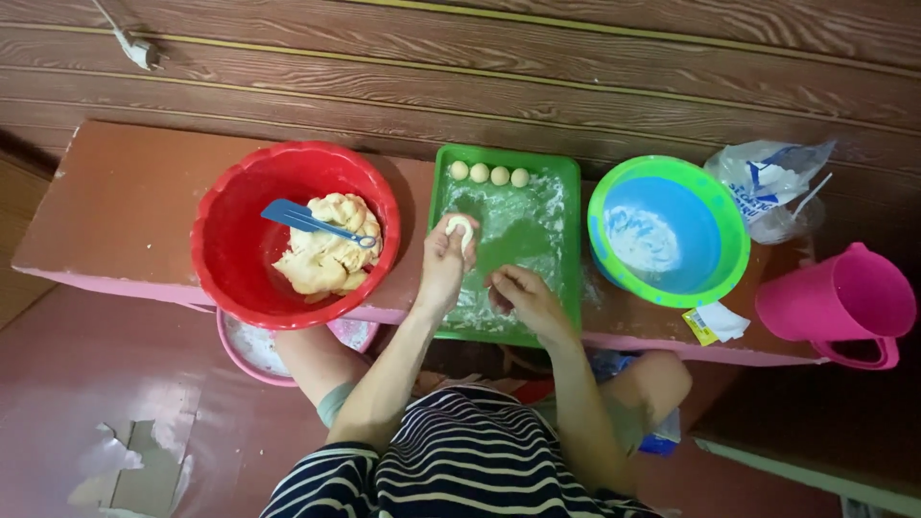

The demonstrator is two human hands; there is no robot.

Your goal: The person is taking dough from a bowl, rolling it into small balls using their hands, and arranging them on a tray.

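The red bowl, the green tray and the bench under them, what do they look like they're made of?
The red bowl looks like glossy moulded plastic: bright even colour, scalloped rim with highlights. The green tray also seems plastic, thin raised edge, dusted with white flour. The bench looks like painted wood, matte reddish top with pink edge, though the paint hides the grain.

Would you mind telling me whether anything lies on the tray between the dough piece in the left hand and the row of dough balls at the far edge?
Nothing visible does: only floured tray separates the dough piece in the left hand from the balls.
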